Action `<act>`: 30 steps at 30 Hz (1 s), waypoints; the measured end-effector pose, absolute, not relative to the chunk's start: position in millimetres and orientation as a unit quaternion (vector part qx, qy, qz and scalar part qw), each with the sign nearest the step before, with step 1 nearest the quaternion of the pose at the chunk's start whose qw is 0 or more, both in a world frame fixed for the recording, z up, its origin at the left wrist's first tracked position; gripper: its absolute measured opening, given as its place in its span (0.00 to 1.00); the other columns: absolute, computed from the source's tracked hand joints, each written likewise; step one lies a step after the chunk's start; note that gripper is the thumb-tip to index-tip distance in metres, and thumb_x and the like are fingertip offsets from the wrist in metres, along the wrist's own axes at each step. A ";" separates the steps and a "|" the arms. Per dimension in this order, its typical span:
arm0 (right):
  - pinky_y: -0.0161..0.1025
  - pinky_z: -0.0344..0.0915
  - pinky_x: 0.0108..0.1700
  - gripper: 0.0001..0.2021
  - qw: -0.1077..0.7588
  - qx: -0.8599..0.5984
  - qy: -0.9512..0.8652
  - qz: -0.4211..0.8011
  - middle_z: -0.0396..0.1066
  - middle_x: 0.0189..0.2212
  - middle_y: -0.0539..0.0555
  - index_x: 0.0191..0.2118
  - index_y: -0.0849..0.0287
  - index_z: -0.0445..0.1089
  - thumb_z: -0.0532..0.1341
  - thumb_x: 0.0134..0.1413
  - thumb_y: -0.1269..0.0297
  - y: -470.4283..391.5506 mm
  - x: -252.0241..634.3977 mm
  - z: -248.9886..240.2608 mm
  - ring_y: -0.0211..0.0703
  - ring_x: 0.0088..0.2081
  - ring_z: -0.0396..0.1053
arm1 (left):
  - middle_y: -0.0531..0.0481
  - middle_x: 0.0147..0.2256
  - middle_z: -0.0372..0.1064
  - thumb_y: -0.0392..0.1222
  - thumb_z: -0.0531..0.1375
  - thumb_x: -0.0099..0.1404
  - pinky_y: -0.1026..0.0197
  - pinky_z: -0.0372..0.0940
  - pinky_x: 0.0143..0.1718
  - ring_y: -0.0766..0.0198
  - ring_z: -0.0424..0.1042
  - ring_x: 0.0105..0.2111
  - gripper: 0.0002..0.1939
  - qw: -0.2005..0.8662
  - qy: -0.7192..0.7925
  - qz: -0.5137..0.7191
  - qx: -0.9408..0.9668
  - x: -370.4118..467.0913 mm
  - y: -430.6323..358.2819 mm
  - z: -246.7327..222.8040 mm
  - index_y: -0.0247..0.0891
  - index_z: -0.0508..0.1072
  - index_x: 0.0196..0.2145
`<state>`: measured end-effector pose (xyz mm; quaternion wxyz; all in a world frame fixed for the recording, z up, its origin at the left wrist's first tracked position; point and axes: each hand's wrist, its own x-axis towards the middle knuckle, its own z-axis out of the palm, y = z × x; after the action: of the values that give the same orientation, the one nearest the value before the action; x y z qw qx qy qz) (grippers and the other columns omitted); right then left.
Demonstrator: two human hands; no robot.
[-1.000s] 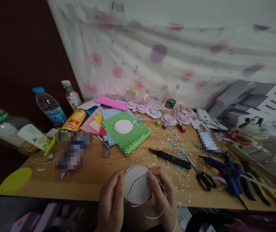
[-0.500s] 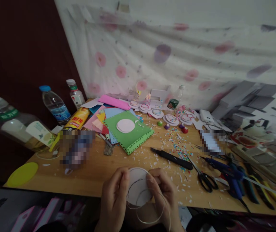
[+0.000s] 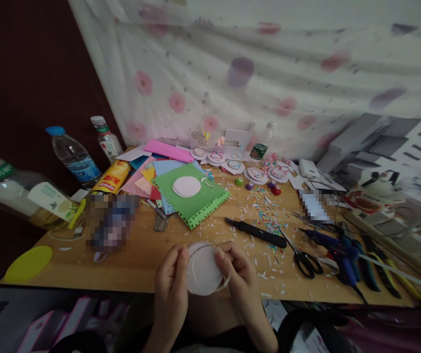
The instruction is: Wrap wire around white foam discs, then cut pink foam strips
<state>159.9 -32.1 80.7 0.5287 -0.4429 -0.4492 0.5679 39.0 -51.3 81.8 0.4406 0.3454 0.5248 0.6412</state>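
At the lower centre of the frame, we have a white disc [image 3: 205, 277] pinched between our two hands, its face tipped up toward us. Our left hand [image 3: 171, 274] nips the left rim between thumb and fingers; our right hand [image 3: 242, 274] presses its thumb on the upper right edge, fingers tucked behind. Thin wire [image 3: 193, 268] curves over the face and bows out past the right rim; whether our right thumb pins it too, we cannot tell.

We judge the disc light and fairly stiff, like card or foam board, apt to dent or crease under a hard squeeze. Its smooth face probably offers little bite, so we would take it by the rim, at opposite sides, with soft thumbs. The wire looks springy and likely to slip sideways; we would hold it flat near the edge. Toward mid-frame, similar discs [image 3: 187, 186] lie on a green sheet [image 3: 210, 193].
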 end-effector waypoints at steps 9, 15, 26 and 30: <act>0.26 0.56 0.21 0.19 0.503 -0.400 -0.492 0.587 0.64 0.21 0.44 0.39 0.58 0.72 0.65 0.59 0.45 -37.7 164.9 77.5 0.30 0.20 0.58 | 0.50 0.28 0.75 0.54 0.57 0.69 0.65 0.67 0.29 0.61 0.71 0.27 0.17 0.362 0.575 0.606 0.413 31.7 -46.8 79.3 0.39 0.78 0.35; 0.26 0.59 0.22 0.16 0.488 -0.363 -0.497 0.618 0.68 0.27 0.46 0.46 0.55 0.72 0.66 0.60 0.50 -39.1 163.9 82.5 0.30 0.22 0.60 | 0.47 0.33 0.78 0.54 0.56 0.70 0.64 0.70 0.31 0.59 0.75 0.31 0.17 0.351 0.569 0.595 0.445 22.4 -45.6 76.7 0.39 0.77 0.37; 0.27 0.58 0.23 0.15 0.511 -0.393 -0.474 0.600 0.63 0.21 0.45 0.46 0.56 0.74 0.64 0.63 0.50 -41.5 166.2 72.0 0.31 0.21 0.60 | 0.46 0.37 0.78 0.59 0.60 0.65 0.63 0.70 0.37 0.57 0.75 0.37 0.20 0.430 0.560 0.603 0.372 18.6 -47.9 72.5 0.38 0.79 0.38; 0.29 0.56 0.24 0.16 0.483 -0.405 -0.495 0.598 0.65 0.22 0.46 0.45 0.58 0.75 0.64 0.63 0.50 -44.3 172.8 73.4 0.33 0.23 0.61 | 0.49 0.34 0.77 0.57 0.62 0.64 0.65 0.69 0.32 0.59 0.74 0.33 0.17 0.490 0.513 0.585 0.392 11.3 -48.3 73.9 0.39 0.77 0.37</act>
<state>172.8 -44.3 73.4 0.4829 -0.4050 -0.4954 0.5978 11.3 -48.3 73.9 0.4903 0.3923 0.5130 0.5853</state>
